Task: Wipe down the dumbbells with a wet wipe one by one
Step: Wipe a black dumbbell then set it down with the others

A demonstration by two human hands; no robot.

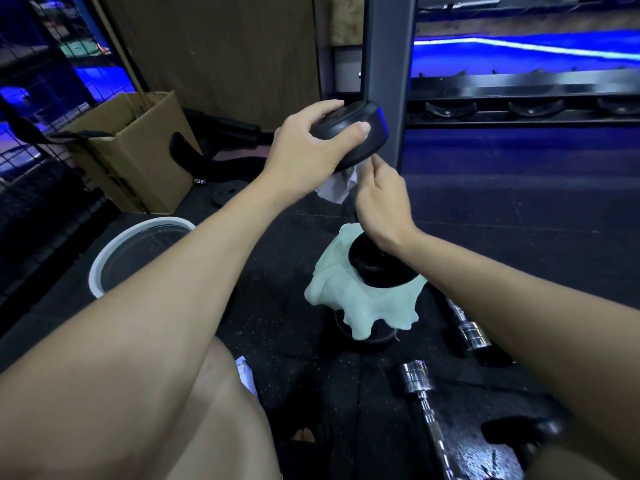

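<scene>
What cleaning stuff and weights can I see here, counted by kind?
Black dumbbell, held upright by the left hand: 1
Chrome dumbbells on the floor: 2
White wipe, in the right hand: 1
Pale green cloth: 1
White bucket: 1
Total: 6

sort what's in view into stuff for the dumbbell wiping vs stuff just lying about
In use: black dumbbell gripped by the left hand; white wet wipe pinched by the right hand.

Lying about: cardboard box, white bucket, pale green cloth, chrome dumbbells.
</scene>
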